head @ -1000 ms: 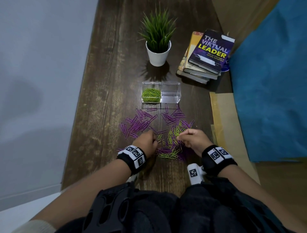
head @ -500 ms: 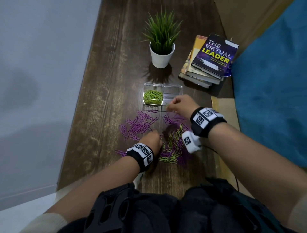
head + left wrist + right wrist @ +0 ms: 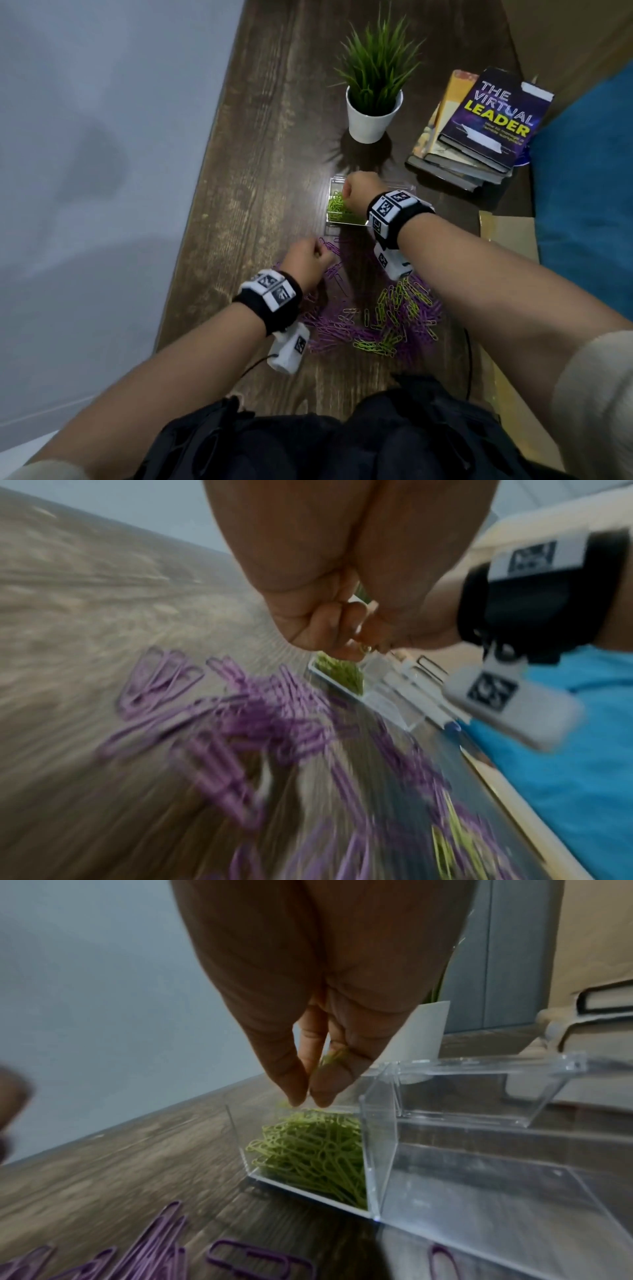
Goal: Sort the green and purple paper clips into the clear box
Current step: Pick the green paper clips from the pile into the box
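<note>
The clear box (image 3: 330,222) (image 3: 380,1150) stands mid-table with two compartments. Green clips (image 3: 337,209) (image 3: 315,1153) fill its left one; the right one (image 3: 479,1191) holds nothing. My right hand (image 3: 346,197) (image 3: 310,1099) hovers just above the left compartment and pinches green clips between thumb and fingers. Purple clips (image 3: 335,329) (image 3: 260,723) (image 3: 260,1261) lie scattered in front of the box, mixed with loose green clips (image 3: 394,308) on the right. My left hand (image 3: 318,255) (image 3: 356,645) is curled above the purple clips, with a small clip loop showing at its fingertips.
A potted plant (image 3: 373,113) stands behind the box. A stack of books (image 3: 479,130) lies at the back right. Brown cardboard (image 3: 507,236) and blue fabric (image 3: 589,205) border the table's right side. A grey wall runs along the left edge.
My right hand left the mixed pile and travelled forward to the box's left compartment. My left hand rose from the pile and shifted forward-left over the purple clips.
</note>
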Available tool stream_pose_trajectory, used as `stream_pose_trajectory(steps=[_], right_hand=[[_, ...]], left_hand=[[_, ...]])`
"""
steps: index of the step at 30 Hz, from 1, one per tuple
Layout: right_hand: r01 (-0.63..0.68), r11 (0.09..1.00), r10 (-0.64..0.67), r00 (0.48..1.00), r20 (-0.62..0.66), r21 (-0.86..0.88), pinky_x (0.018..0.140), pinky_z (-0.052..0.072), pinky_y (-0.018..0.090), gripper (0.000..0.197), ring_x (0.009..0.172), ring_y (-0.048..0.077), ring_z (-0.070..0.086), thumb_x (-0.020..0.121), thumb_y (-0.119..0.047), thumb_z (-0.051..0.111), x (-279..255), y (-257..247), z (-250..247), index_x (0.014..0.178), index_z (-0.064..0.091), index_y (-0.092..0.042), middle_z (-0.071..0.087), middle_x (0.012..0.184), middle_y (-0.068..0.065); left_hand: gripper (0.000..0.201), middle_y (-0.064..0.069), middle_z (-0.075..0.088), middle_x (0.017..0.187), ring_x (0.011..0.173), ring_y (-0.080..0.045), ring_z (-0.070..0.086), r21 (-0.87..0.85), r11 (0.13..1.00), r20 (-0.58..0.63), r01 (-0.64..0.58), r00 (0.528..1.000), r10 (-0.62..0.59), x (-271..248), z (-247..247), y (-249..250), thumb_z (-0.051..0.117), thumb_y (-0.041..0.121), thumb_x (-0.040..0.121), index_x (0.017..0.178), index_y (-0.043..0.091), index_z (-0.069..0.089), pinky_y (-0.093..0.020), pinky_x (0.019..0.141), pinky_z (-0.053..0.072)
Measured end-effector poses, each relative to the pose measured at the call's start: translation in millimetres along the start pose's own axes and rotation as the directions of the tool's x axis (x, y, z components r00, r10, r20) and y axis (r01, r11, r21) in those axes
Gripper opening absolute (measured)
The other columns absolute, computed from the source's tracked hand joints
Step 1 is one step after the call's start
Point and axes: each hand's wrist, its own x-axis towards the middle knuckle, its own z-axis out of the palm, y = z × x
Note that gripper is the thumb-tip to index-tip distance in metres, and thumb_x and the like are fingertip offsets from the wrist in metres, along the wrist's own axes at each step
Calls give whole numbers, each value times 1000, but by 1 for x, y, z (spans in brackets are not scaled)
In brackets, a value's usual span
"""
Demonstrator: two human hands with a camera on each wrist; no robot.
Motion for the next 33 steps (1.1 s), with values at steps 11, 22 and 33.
stream_pose_trajectory(steps=[11, 22, 33], right_hand=[[-4, 754, 205, 952, -229, 656, 85, 50, 30, 16, 85, 15, 61, 85, 1, 60, -62, 74, 2, 94, 70, -8, 70, 96, 8], [-291, 849, 340, 940, -34, 441, 67, 41, 15, 10, 81, 7, 60, 89, -18, 63, -163, 136, 61, 87, 71, -24, 65, 87, -9], [-250, 898, 300, 950, -90, 362, 74, 46, 29, 15, 78, 23, 59, 83, -21, 67, -145, 103, 96, 73, 64, -11, 62, 84, 6]], left_hand=[[20, -18, 64, 104, 97, -32, 59, 345, 893, 69, -289, 957, 283, 96, -17, 70, 49, 12, 91, 101, 1, 63, -33, 78, 42], [18, -12, 56, 111, 105, -32, 47, 543, 741, -27, -396, 873, 487, 73, 28, 62, 56, 15, 84, 101, 9, 58, -40, 89, 41], [35, -15, 51, 120, 114, -30, 44, 548, 766, 216, -335, 942, 257, -23, 115, 21, 50, 29, 94, 117, 3, 50, -36, 95, 37]])
